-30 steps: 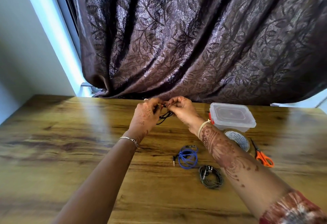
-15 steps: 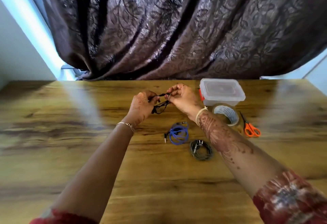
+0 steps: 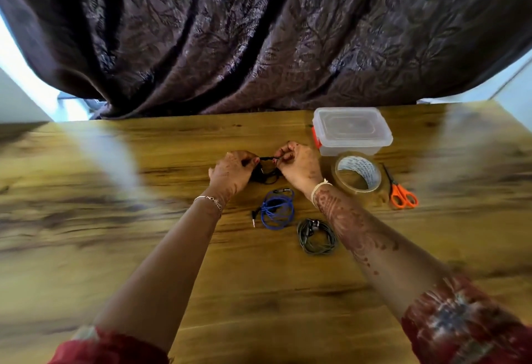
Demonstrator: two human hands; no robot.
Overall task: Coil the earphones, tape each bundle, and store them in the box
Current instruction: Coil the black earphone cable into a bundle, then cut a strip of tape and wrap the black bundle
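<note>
Both hands are pinching the black earphones (image 3: 266,169): left hand (image 3: 231,172) and right hand (image 3: 299,166) hold them just over the counter (image 3: 144,234). Blue earphones (image 3: 277,209) and grey earphones (image 3: 316,237) sit coiled nearby. The lidded box (image 3: 352,130), tape roll (image 3: 358,175) and orange scissors (image 3: 401,192) are off to the right.

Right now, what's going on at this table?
A person is coiling black earphones: the left hand and right hand each pinch the cord, holding it over the wooden table. Blue earphones and grey earphones lie coiled nearer the person. To the right sit a closed clear box, a tape roll and orange scissors, none being touched.
</note>
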